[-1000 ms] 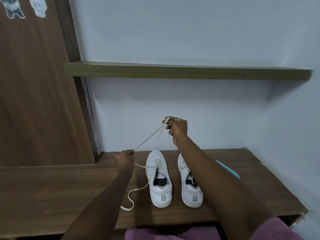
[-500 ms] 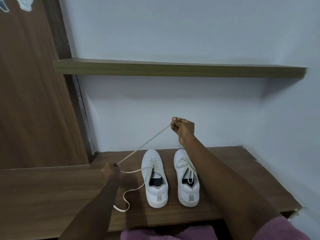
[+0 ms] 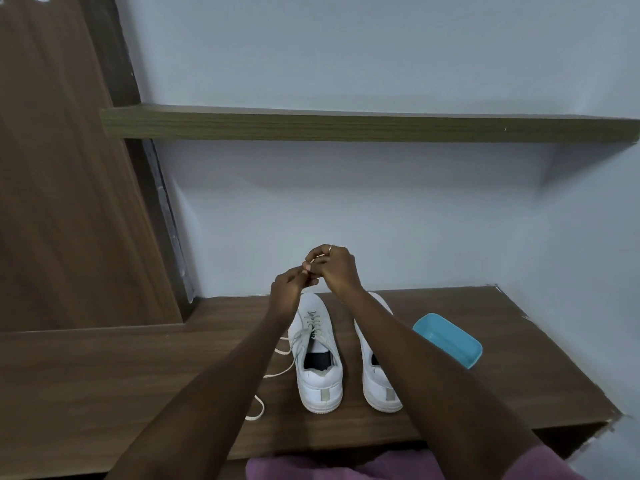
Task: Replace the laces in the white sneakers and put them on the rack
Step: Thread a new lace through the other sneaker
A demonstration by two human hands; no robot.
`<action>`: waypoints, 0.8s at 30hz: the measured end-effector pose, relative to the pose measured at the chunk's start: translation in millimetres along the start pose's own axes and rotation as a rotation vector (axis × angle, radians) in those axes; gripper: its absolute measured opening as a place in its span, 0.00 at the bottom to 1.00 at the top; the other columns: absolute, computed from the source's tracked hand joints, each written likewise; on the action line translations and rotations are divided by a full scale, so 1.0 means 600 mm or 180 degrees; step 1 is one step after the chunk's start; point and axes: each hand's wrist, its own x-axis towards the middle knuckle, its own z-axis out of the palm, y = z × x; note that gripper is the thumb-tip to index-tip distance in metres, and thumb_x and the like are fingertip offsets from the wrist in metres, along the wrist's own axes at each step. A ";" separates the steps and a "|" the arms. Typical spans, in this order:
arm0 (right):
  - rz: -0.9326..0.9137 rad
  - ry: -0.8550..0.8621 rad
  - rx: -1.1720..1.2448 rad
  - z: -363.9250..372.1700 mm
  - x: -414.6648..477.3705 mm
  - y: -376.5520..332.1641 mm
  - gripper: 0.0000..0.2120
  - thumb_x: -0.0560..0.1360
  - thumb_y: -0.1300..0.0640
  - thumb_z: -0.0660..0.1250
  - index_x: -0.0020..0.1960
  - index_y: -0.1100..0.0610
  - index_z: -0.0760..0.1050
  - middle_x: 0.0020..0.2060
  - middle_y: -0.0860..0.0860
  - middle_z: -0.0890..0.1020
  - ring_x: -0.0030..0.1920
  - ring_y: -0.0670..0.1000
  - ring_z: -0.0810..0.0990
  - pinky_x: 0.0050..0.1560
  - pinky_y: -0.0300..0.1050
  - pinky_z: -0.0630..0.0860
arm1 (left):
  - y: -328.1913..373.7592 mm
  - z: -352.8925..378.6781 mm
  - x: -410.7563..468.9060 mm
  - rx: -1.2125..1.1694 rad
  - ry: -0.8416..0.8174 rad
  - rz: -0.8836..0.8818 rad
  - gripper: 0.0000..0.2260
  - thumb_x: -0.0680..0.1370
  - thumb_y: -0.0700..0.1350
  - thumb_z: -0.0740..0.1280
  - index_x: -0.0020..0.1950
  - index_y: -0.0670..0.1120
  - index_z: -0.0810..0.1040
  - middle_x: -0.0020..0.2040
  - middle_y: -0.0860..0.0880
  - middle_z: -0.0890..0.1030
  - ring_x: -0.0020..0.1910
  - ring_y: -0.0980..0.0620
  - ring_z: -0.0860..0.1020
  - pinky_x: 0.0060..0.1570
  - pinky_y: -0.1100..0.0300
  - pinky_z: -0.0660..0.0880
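Two white sneakers stand side by side on the wooden bench [image 3: 138, 368], toes toward the wall. The left sneaker [image 3: 317, 355] is partly laced, and its cream lace [image 3: 277, 370] trails off to the left across the bench. My right forearm covers much of the right sneaker [image 3: 379, 379]. My left hand [image 3: 289, 289] and my right hand [image 3: 334, 268] meet above the left sneaker's toe. Both pinch the end of the lace between their fingertips. My right hand wears a ring.
A turquoise tray [image 3: 450, 339] lies on the bench right of the sneakers. A long wooden shelf [image 3: 346, 128] runs along the pale wall above. A brown wooden panel [image 3: 62, 202] stands at the left. Pink fabric [image 3: 346, 465] shows at the bottom edge.
My hands were apart with the lace stretched taut between them. They have come together above the left sneaker's toe, and the lace now hangs slack. The view shifted, uncovering the turquoise tray.
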 end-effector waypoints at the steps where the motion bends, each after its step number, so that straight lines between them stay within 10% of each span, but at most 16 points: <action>1: -0.0030 0.0025 -0.0037 0.000 0.001 0.003 0.05 0.69 0.69 0.71 0.41 0.61 0.79 0.34 0.55 0.82 0.33 0.46 0.80 0.38 0.31 0.76 | -0.004 0.000 0.002 -0.0183 0.0063 -0.0032 0.11 0.81 0.41 0.59 0.48 0.42 0.81 0.43 0.46 0.83 0.43 0.50 0.81 0.50 0.56 0.74; 5: -0.0059 -0.0081 -0.0322 -0.002 -0.003 0.035 0.04 0.68 0.67 0.74 0.41 0.61 0.81 0.37 0.55 0.83 0.37 0.44 0.80 0.44 0.29 0.73 | -0.030 -0.011 0.012 0.0052 0.0288 -0.0105 0.07 0.78 0.42 0.65 0.44 0.45 0.82 0.36 0.50 0.79 0.34 0.55 0.74 0.38 0.61 0.69; 10: 0.0377 -0.0017 -0.0831 0.007 -0.015 0.105 0.09 0.66 0.65 0.75 0.46 0.60 0.81 0.37 0.50 0.81 0.41 0.46 0.78 0.48 0.36 0.73 | -0.073 -0.029 0.012 0.0808 0.0069 -0.0177 0.06 0.76 0.40 0.68 0.48 0.39 0.83 0.44 0.44 0.84 0.44 0.51 0.79 0.50 0.57 0.74; 16: 0.0378 -0.1180 -0.2603 0.034 -0.063 0.186 0.15 0.66 0.53 0.75 0.43 0.56 0.71 0.39 0.52 0.75 0.43 0.53 0.75 0.40 0.44 0.69 | -0.110 -0.027 0.007 0.1562 -0.0010 -0.0506 0.06 0.77 0.40 0.65 0.44 0.44 0.81 0.33 0.51 0.76 0.34 0.56 0.72 0.40 0.62 0.66; 19: 0.0179 -0.0948 -0.2923 0.046 -0.076 0.200 0.13 0.73 0.56 0.69 0.52 0.63 0.73 0.49 0.58 0.78 0.52 0.58 0.78 0.42 0.44 0.67 | -0.122 -0.010 0.001 0.1828 -0.0038 -0.0598 0.07 0.77 0.39 0.63 0.45 0.47 0.80 0.42 0.49 0.79 0.43 0.51 0.75 0.45 0.62 0.66; 24: 0.0600 -0.0271 -0.2377 0.035 -0.069 0.214 0.10 0.74 0.62 0.63 0.37 0.56 0.65 0.38 0.54 0.77 0.50 0.57 0.78 0.43 0.45 0.68 | -0.132 0.019 -0.014 0.2224 0.0080 -0.0668 0.10 0.78 0.42 0.61 0.44 0.40 0.79 0.44 0.42 0.81 0.44 0.47 0.76 0.45 0.56 0.70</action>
